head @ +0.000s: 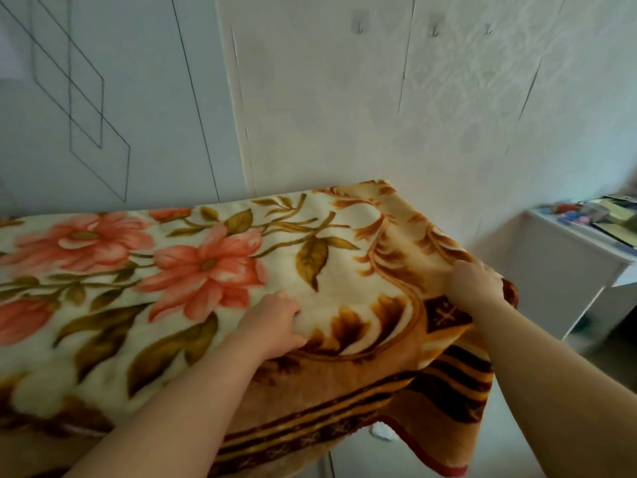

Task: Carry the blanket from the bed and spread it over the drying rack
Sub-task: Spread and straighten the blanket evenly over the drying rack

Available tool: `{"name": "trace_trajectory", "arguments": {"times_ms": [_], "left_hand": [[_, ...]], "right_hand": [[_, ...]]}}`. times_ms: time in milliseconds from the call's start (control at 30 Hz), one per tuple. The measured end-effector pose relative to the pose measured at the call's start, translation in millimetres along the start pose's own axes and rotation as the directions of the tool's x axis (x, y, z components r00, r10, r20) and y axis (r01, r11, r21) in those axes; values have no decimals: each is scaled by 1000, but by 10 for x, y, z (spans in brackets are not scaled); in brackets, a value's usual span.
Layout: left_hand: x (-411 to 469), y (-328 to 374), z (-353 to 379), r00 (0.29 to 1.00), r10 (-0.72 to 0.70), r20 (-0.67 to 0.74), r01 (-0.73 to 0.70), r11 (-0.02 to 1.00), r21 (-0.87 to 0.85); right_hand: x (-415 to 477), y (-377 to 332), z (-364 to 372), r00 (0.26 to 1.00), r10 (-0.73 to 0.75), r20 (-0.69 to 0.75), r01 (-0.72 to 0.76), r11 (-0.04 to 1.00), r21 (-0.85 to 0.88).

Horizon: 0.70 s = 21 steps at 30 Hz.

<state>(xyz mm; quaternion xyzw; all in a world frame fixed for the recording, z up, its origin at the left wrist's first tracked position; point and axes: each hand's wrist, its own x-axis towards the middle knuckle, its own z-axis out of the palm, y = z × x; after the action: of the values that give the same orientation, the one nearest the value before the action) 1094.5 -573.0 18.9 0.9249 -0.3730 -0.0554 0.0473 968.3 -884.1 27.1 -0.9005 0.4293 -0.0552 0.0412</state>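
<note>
A thick cream blanket [179, 270] with pink flowers, olive leaves and a brown-and-gold striped border lies spread flat over a raised surface, its border hanging over the near edge and right corner. The drying rack under it is hidden. My left hand [275, 326] rests on the blanket's top near the front edge, fingers bent into the pile with a small fold by the thumb. My right hand [474, 284] grips the blanket at its right corner, bunching the fabric there.
A pale wall [379, 98] with small hooks stands right behind the blanket. A light wardrobe door [103, 98] with thin line patterns is at the left. A white table [568, 257] with cluttered items stands at the right. Pale floor shows below the hanging corner.
</note>
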Motion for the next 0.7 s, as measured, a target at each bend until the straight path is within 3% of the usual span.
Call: {"name": "trace_trajectory", "arguments": {"times_ms": [133,467,700], "left_hand": [[-302,-454,-34,996,-89,-6,89,996,5],[-1383,-1914,-93,948,-318,-2,317,947,54],[-2016,-2723,-34,921,-387,-42,390,917,87]], "right_hand": [[-263,-440,65,993,-44,110,41,999,30],[-1140,-1745,158,947,-261,189,255,965,58],[-1840,-2531,264,896,-360,261,356,932,64]]}}
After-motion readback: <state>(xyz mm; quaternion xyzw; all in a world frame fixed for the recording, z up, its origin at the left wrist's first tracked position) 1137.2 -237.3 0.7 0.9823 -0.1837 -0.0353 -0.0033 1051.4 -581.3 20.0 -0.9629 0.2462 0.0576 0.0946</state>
